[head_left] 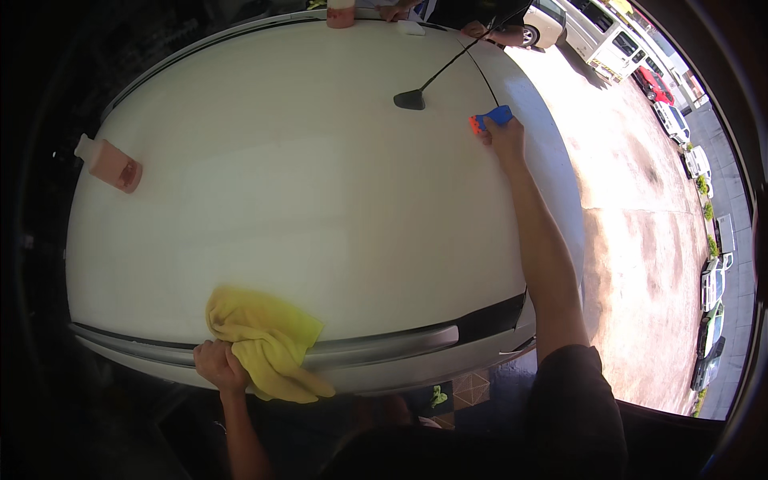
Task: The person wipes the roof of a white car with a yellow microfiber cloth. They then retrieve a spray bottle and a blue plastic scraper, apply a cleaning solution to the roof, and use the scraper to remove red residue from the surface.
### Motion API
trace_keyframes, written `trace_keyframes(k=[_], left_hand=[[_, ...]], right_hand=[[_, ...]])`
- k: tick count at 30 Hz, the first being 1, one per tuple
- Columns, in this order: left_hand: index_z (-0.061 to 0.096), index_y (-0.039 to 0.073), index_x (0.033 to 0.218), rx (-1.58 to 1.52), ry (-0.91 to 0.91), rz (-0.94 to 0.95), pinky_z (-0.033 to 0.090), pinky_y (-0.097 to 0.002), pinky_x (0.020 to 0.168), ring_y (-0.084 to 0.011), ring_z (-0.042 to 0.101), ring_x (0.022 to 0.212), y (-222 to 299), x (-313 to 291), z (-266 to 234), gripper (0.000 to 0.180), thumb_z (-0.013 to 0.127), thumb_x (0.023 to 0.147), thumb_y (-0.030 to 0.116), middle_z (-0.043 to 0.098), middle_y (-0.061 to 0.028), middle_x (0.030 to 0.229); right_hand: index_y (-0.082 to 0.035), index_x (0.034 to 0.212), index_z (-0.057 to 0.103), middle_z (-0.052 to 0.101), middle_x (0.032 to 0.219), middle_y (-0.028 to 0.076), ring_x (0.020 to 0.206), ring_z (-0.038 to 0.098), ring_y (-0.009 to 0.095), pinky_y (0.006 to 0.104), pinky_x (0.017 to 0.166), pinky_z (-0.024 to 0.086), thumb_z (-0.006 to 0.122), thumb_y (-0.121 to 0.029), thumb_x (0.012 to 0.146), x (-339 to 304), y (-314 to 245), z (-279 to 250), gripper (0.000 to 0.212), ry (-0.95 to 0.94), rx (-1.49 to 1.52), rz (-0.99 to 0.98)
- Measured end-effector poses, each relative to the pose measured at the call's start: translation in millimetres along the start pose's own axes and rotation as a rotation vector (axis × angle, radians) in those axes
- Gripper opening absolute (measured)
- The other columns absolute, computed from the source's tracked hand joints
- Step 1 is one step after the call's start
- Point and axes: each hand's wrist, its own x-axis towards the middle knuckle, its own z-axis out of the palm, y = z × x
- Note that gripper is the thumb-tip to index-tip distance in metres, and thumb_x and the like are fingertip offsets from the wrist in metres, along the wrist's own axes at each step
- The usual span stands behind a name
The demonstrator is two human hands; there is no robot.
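A white car roof [304, 176] spreads out before me. Near its far right part, my right hand [506, 140] pinches a small blue block with an orange edge [494, 118], held at the roof surface by a dark seam. At the near edge, my left hand [222, 366] is closed around the silver roof rail [392, 342]. A crumpled yellow cloth [276, 348] drapes over the rail against this hand; whether some of it is inside the grip is hidden. To the left of the block stands a black roof antenna [410, 99].
A bottle of pink liquid [116, 166] rests at the roof's left. Another pink bottle [341, 14] and a white pad [411, 28] are at the far edge, where another person's hands [475, 30] show. Parked vehicles [604, 36] line the sunlit pavement [632, 240] on the right.
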Motion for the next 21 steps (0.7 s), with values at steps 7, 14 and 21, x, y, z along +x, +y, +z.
trace_keyframes(k=[7,14,21], left_hand=[[0.060,0.007,0.069,0.005,0.044,0.105,0.037,-0.0412,0.061,-0.0279,0.048,0.052,-2.7,2.4,3.9,0.029,0.048,0.088,0.025,0.054,-0.0078,0.060],[0.061,0.006,0.069,-0.023,0.039,0.171,0.036,-0.0403,0.059,-0.0269,0.048,0.051,-6.1,6.8,8.2,0.029,0.050,0.088,0.025,0.054,-0.0071,0.060],[0.061,0.006,0.070,-0.044,0.056,0.200,0.035,-0.0395,0.057,-0.0259,0.047,0.049,-2.3,11.0,7.7,0.029,0.051,0.088,0.026,0.054,-0.0063,0.060]], right_hand=[[0.002,0.088,0.068,0.072,0.076,0.012,0.062,0.069,0.017,0.0348,0.058,0.055,0.077,-0.021,0.088,90.4,0.2,54.5,0.025,-0.084,-0.308,-0.066],[0.000,0.098,0.071,0.074,0.083,0.014,0.072,0.072,0.026,0.0375,0.070,0.054,0.074,-0.021,0.091,91.9,-8.6,32.9,0.022,-0.046,-0.493,-0.121],[0.001,0.098,0.071,0.074,0.081,0.014,0.072,0.070,0.020,0.0354,0.072,0.054,0.074,-0.018,0.092,46.1,0.5,47.4,0.020,-0.197,-0.368,-0.219]])
